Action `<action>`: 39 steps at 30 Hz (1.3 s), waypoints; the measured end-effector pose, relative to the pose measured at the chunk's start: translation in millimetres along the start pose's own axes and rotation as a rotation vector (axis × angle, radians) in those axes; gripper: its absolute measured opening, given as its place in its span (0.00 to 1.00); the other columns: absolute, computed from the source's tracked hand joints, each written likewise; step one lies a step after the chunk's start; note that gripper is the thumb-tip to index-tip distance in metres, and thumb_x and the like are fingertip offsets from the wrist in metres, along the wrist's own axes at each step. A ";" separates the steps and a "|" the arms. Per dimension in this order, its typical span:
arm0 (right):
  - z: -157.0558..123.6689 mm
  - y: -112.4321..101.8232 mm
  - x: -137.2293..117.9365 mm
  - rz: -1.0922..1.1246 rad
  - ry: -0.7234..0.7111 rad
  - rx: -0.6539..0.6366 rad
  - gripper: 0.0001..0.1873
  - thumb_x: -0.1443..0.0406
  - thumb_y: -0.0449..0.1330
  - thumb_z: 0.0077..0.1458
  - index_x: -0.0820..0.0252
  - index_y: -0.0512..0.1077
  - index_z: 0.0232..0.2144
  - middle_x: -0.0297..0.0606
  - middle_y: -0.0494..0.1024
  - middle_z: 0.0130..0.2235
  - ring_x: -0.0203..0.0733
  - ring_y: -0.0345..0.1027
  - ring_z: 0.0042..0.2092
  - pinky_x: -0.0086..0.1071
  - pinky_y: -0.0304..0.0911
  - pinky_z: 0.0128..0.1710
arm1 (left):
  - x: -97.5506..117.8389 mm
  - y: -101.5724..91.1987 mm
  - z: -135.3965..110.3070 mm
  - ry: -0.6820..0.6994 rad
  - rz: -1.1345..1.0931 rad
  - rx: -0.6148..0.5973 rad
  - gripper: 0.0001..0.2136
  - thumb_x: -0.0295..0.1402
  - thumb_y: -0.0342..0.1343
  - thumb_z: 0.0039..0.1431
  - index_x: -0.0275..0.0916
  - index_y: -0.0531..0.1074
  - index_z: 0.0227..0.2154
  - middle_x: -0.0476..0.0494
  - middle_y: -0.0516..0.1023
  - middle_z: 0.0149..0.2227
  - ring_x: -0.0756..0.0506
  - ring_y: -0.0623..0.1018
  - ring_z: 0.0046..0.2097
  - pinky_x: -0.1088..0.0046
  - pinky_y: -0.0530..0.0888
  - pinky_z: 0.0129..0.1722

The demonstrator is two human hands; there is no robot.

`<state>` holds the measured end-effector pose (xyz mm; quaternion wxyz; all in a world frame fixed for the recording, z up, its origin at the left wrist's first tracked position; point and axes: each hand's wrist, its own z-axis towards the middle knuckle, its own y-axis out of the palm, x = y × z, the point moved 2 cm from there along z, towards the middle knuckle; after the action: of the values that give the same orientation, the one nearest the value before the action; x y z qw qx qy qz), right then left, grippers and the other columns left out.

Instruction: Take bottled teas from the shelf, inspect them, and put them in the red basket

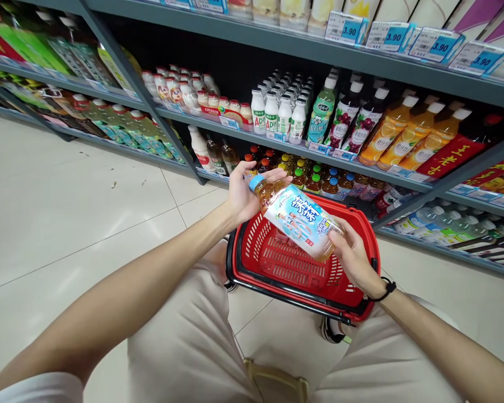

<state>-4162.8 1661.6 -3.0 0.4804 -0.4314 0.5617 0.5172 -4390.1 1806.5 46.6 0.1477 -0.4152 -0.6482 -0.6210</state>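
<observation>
Holding bottle over basket: right hand clasping it low, left hand half-open by cap; slack grip risks dropping.

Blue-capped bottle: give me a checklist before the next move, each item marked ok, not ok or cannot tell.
1. Right hand gripping the bottle: ok, it holds the base end.
2. Left hand bearing weight: cannot tell; it is open at the neck end.
3. Blue cap on: ok.
4. Bottle upright: not ok, it is tilted well over.
5. Front label facing the camera: ok.
6. Red basket beneath the hands: ok.
</observation>
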 end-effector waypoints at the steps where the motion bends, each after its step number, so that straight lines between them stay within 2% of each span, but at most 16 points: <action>1: -0.4 0.5 0.4 0.041 0.048 -0.004 0.27 0.49 0.71 0.58 0.54 0.76 0.55 0.44 0.78 0.60 0.52 0.73 0.60 0.46 0.72 0.60 | 0.3 1.2 -1.7 -0.001 -0.001 -0.003 0.26 0.43 0.57 0.55 0.31 0.77 0.51 0.34 0.86 0.42 0.32 0.84 0.56 0.54 0.78 0.60; 5: -3.4 3.1 2.4 0.217 0.218 -0.042 0.23 0.48 0.67 0.62 0.55 0.76 0.53 0.43 0.79 0.60 0.53 0.75 0.58 0.46 0.77 0.53 | 0.9 6.4 -7.9 -0.027 -0.036 -0.020 0.25 0.43 0.57 0.56 0.31 0.77 0.51 0.34 0.86 0.40 0.31 0.84 0.56 0.51 0.78 0.61; 10: -6.0 7.7 4.5 0.382 0.361 -0.075 0.24 0.50 0.64 0.63 0.56 0.77 0.55 0.43 0.81 0.58 0.54 0.78 0.55 0.49 0.79 0.51 | 1.8 15.8 -13.5 -0.044 -0.067 -0.045 0.22 0.43 0.57 0.57 0.30 0.79 0.47 0.34 0.87 0.42 0.31 0.83 0.56 0.52 0.77 0.62; 13: -8.0 11.7 6.8 0.449 0.423 -0.123 0.24 0.51 0.62 0.63 0.57 0.76 0.55 0.45 0.82 0.56 0.55 0.81 0.47 0.51 0.80 0.42 | 2.3 20.9 -15.0 -0.031 -0.034 -0.067 0.21 0.44 0.56 0.57 0.32 0.79 0.44 0.33 0.86 0.44 0.31 0.82 0.58 0.52 0.78 0.61; 16: -10.3 15.5 11.4 0.466 0.490 -0.204 0.29 0.46 0.60 0.63 0.63 0.75 0.53 0.51 0.85 0.46 0.50 0.80 0.33 0.43 0.77 0.30 | 1.3 24.2 -14.8 -0.015 0.017 -0.103 0.18 0.44 0.56 0.58 0.34 0.79 0.41 0.34 0.86 0.45 0.31 0.82 0.58 0.52 0.78 0.61; 19: -11.2 18.1 16.0 0.486 0.523 -0.320 0.36 0.41 0.57 0.62 0.68 0.75 0.52 0.57 0.85 0.40 0.46 0.77 0.27 0.34 0.72 0.25 | -2.1 25.6 -12.8 0.026 0.057 -0.145 0.15 0.42 0.60 0.57 0.35 0.79 0.40 0.36 0.86 0.45 0.33 0.83 0.57 0.52 0.77 0.61; 23: -10.8 18.6 19.4 0.513 0.515 -0.399 0.38 0.38 0.57 0.61 0.66 0.75 0.53 0.57 0.85 0.42 0.44 0.77 0.26 0.32 0.72 0.25 | -9.9 26.2 -7.8 0.073 0.092 -0.167 0.12 0.37 0.64 0.55 0.37 0.78 0.40 0.41 0.86 0.42 0.38 0.85 0.52 0.58 0.77 0.58; 27: -13.0 22.9 19.4 0.499 0.566 -0.480 0.41 0.35 0.59 0.59 0.66 0.76 0.52 0.56 0.85 0.44 0.45 0.79 0.29 0.33 0.74 0.28 | -15.6 22.3 0.1 0.079 0.092 -0.053 0.13 0.36 0.68 0.51 0.37 0.75 0.36 0.45 0.84 0.35 0.45 0.84 0.39 0.68 0.79 0.45; 30: -13.6 26.9 18.1 0.426 0.541 -0.440 0.38 0.36 0.60 0.61 0.62 0.76 0.54 0.50 0.84 0.46 0.50 0.80 0.38 0.39 0.78 0.31 | -17.4 16.6 5.0 0.021 0.071 0.048 0.13 0.36 0.69 0.47 0.38 0.72 0.32 0.47 0.81 0.31 0.48 0.80 0.32 0.71 0.77 0.36; 32: -13.1 28.5 16.7 0.371 0.480 -0.409 0.35 0.37 0.59 0.63 0.60 0.77 0.52 0.46 0.84 0.44 0.48 0.79 0.37 0.40 0.78 0.31 | -17.3 14.0 6.3 0.002 0.071 0.063 0.14 0.37 0.68 0.45 0.38 0.70 0.30 0.47 0.81 0.31 0.48 0.79 0.31 0.71 0.76 0.35; 34: -12.6 28.8 15.4 0.296 0.414 -0.401 0.33 0.38 0.60 0.64 0.60 0.76 0.50 0.45 0.84 0.45 0.45 0.77 0.35 0.40 0.79 0.33 | -16.4 12.5 6.2 0.036 0.092 0.067 0.15 0.37 0.69 0.45 0.38 0.70 0.31 0.47 0.81 0.31 0.48 0.79 0.31 0.70 0.76 0.35; 36: -12.3 27.8 15.1 0.208 0.374 -0.370 0.32 0.42 0.66 0.61 0.59 0.73 0.55 0.45 0.83 0.50 0.45 0.79 0.38 0.40 0.79 0.36 | -15.5 11.7 5.3 0.085 0.121 0.081 0.16 0.38 0.69 0.44 0.37 0.71 0.32 0.46 0.81 0.31 0.47 0.80 0.32 0.70 0.77 0.35; 39: -13.2 27.8 16.3 0.122 0.389 -0.326 0.43 0.46 0.73 0.55 0.55 0.64 0.64 0.44 0.80 0.56 0.45 0.80 0.41 0.39 0.79 0.38 | -15.4 11.5 3.2 0.097 0.162 0.090 0.17 0.39 0.70 0.43 0.37 0.72 0.31 0.45 0.81 0.31 0.46 0.80 0.32 0.70 0.77 0.36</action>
<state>-4194.0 1651.2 -14.4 0.2556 -0.5599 0.5777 0.5362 -4371.4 1802.6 42.9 0.2472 -0.4285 -0.6319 -0.5967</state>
